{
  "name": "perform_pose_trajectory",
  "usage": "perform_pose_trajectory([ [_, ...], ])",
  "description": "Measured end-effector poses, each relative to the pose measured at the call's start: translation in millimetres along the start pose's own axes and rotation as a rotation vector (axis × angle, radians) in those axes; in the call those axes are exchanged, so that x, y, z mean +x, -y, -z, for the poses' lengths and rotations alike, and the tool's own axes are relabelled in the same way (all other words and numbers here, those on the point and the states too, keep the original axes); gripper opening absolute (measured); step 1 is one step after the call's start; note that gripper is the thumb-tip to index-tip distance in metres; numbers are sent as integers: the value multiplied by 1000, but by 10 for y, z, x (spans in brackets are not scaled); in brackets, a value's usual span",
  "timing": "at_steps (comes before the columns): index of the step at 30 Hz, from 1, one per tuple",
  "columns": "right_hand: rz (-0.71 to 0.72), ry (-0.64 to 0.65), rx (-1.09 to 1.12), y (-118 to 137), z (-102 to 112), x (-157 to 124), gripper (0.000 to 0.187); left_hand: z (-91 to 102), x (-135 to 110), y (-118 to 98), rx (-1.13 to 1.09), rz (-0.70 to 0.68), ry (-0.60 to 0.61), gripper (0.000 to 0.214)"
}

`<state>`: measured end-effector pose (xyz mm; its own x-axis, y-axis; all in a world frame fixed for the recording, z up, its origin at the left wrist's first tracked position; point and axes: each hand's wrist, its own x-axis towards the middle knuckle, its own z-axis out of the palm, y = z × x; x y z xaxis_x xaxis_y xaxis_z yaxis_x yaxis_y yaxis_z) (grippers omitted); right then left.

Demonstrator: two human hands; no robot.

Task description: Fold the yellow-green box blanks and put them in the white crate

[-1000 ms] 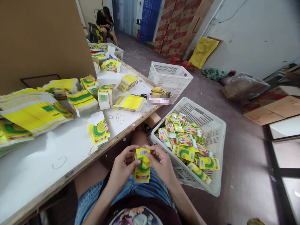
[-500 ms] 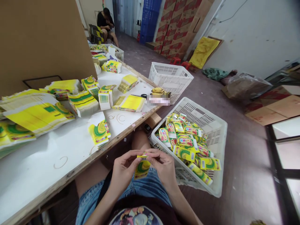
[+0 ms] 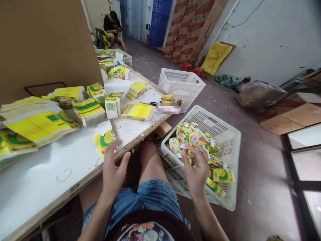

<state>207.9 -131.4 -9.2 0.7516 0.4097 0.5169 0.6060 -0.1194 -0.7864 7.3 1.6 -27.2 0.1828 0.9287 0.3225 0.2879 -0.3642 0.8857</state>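
My left hand (image 3: 114,170) is at the table's front edge, thumb and fingers apart. Its fingertips are beside a small stack of yellow-and-green flat cartons (image 3: 102,140); whether they touch it I cannot tell. Over the near side of a white plastic crate (image 3: 232,160) is my right hand (image 3: 197,167), its fingers spread and holding nothing. Just beyond those fingertips shows a blurred small yellow-and-red carton (image 3: 198,137). Folded small cartons (image 3: 223,174) fill much of the crate, some hidden behind the right hand.
Several bundles of flat yellow cartons (image 3: 42,120) lie on the white table (image 3: 82,152). Scissors (image 3: 152,104) and bananas (image 3: 169,99) are near its edge. Another white crate (image 3: 180,82) stands beyond. A person (image 3: 114,30) sits at the back. Cardboard boxes (image 3: 296,112) stand on the right.
My hands have parted from in front of my lap. The left moved to the small stack on the table, the right over the crate, and the carton they held has left them.
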Motion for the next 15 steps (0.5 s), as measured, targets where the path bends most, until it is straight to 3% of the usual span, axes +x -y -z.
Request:
perform_pose_trajectory([
  [2, -32, 121, -1, -33, -16, -40, 16, 119, 172, 213, 248, -7, -128, 53],
  [4, -85, 250, 65, -30, -77, -150, 14, 219, 302, 429, 438, 47, -176, 67],
  [6, -148, 340, 112, -1, -148, -268, 14, 292, 377, 603, 571, 164, -144, 73],
  [8, -196, 410, 138, 39, -203, -343, 15, 341, 411, 708, 634, 280, -71, 66],
  [11, -242, 469, 181, 92, -249, -367, 17, 386, 432, 754, 638, 362, -4, 51],
  [15, -257, 481, 224, 142, -292, -359, 18, 449, 471, 745, 615, 430, 15, 47],
])
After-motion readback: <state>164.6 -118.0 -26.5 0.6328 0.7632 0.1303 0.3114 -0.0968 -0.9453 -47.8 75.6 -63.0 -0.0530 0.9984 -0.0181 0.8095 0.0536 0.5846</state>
